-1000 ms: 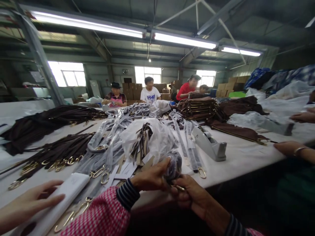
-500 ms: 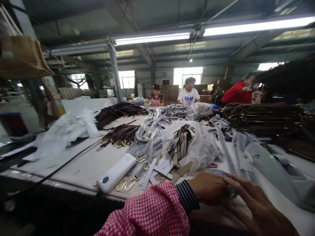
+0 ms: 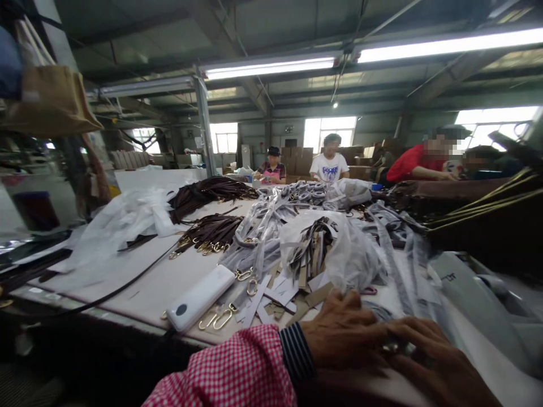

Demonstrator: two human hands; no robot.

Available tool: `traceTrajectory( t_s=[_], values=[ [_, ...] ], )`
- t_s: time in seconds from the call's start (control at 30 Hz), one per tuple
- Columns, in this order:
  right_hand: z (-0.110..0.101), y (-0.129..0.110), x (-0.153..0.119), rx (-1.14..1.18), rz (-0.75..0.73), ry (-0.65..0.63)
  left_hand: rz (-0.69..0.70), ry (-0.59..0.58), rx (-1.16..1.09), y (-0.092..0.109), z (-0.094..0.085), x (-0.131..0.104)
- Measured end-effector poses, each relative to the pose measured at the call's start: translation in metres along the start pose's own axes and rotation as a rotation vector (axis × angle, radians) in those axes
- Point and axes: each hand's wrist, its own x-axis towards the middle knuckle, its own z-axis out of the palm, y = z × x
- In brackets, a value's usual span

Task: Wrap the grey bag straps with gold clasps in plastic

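Nearby: power bank (image 3: 199, 298), plastic bag (image 3: 339, 249), tape dispenser (image 3: 479, 299).

1. A long white-topped table (image 3: 161, 282) carries everything.
2. A white power bank (image 3: 199, 298) lies near the front edge, with gold snap hooks (image 3: 218, 321) just beside it.
3. Grey wrapped straps (image 3: 258, 237) run down the middle.
4. Dark brown straps (image 3: 207, 230) lie to the left of the grey ones.
5. A clear plastic bag (image 3: 339, 254) sits right of centre.
6. A grey tape dispenser (image 3: 475, 305) stands at the right.
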Motion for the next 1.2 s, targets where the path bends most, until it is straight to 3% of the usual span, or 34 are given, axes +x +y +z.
traceTrajectory(
  t_s=[0.1,0.23,0.4,0.53,0.7,0.83,1.1,1.2],
  values=[
    [-0.009,-0.021,0.005,0.029,0.03,-0.079,0.01,-0.043,-0.061,-0.003,0.006,-0.003],
    [-0.021,-0.042,0.005,0.119,0.031,-0.135,-0.018,0.003,-0.106,0.004,0.013,-0.005],
    [-0.029,-0.05,-0.002,0.213,0.061,-0.1,-0.155,-0.024,-0.317,0.005,0.001,-0.005],
    [-0.032,-0.06,0.0,0.089,0.108,-0.113,-0.095,-0.079,-0.315,-0.007,-0.009,0.002],
    [-0.033,-0.075,0.007,-0.167,0.092,-0.169,-0.027,-0.123,-0.22,-0.011,-0.008,0.01],
    [-0.03,-0.077,0.011,-0.265,0.065,-0.203,-0.033,-0.113,-0.206,-0.007,-0.005,0.008],
    [-0.027,-0.068,0.013,-0.246,0.0,-0.171,0.042,-0.205,-0.068,-0.011,-0.018,0.002],
    [-0.026,-0.066,0.011,-0.231,0.008,-0.161,0.064,-0.219,-0.046,-0.013,-0.014,0.004]
  ],
)
